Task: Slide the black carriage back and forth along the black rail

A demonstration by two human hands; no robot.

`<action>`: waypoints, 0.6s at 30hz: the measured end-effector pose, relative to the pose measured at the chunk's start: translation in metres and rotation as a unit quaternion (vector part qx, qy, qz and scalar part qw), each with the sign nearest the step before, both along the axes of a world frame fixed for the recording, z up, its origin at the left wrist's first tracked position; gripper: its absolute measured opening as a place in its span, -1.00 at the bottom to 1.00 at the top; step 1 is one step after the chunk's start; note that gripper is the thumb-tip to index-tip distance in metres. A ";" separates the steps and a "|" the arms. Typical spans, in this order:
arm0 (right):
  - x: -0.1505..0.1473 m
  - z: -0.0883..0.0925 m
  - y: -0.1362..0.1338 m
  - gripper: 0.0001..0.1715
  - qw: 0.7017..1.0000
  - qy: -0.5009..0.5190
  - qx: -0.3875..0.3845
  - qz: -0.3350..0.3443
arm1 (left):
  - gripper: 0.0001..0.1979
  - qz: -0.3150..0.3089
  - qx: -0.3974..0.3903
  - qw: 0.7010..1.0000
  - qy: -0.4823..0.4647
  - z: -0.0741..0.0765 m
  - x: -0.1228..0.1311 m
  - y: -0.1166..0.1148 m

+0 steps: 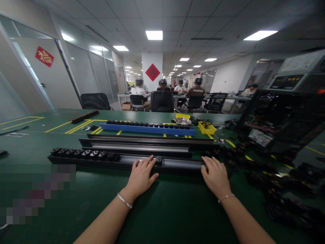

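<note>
A long black rail (177, 164) lies across the green table (162, 210) in front of me, with a row of small black parts (86, 154) seated in its left stretch. My left hand (141, 176) rests flat on the rail's near edge, fingers stretched out, next to a small black part (159, 160) on the rail. My right hand (215, 175) lies flat on the rail's right end, fingers extended. Neither hand grips anything.
Two more rails (142, 144) lie behind, then a blue tray (147, 129) with several small parts, a metal bowl (182, 120) and a yellow bin (207, 127). Black parts (279, 183) are heaped at right beside a black open frame (279, 125). Seated people work at far tables.
</note>
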State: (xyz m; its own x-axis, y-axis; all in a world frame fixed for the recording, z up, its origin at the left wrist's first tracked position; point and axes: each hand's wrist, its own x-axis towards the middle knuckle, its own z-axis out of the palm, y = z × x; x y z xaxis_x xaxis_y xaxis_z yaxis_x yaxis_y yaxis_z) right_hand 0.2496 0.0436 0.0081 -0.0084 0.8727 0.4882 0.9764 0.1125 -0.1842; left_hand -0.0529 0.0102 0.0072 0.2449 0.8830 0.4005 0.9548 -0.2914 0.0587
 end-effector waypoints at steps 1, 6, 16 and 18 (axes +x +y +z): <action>-0.008 0.002 -0.002 -0.47 0.999 0.003 -0.003 0.036 | -0.49 0.000 -0.002 1.000 -0.001 0.000 0.000 0.000; -0.059 0.009 -0.012 -0.48 0.979 -0.002 -0.063 0.195 | -0.44 0.005 -0.003 1.000 0.005 0.001 0.003 -0.001; -0.094 0.009 -0.021 -0.48 0.968 -0.038 -0.085 0.231 | -0.44 0.017 -0.009 1.000 0.010 0.004 0.008 -0.003; -0.093 0.009 -0.021 -0.46 0.967 -0.038 -0.085 0.235 | -0.43 0.017 -0.012 1.000 0.010 0.004 0.009 -0.002</action>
State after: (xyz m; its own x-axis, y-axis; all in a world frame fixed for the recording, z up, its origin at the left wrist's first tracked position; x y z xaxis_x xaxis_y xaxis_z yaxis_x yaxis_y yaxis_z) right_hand 0.1565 0.0224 0.0169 -0.4543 0.8314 0.3198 0.8363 0.5218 -0.1685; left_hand -0.0441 0.0081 0.0115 0.2226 0.8999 0.3749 0.9651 -0.2578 0.0459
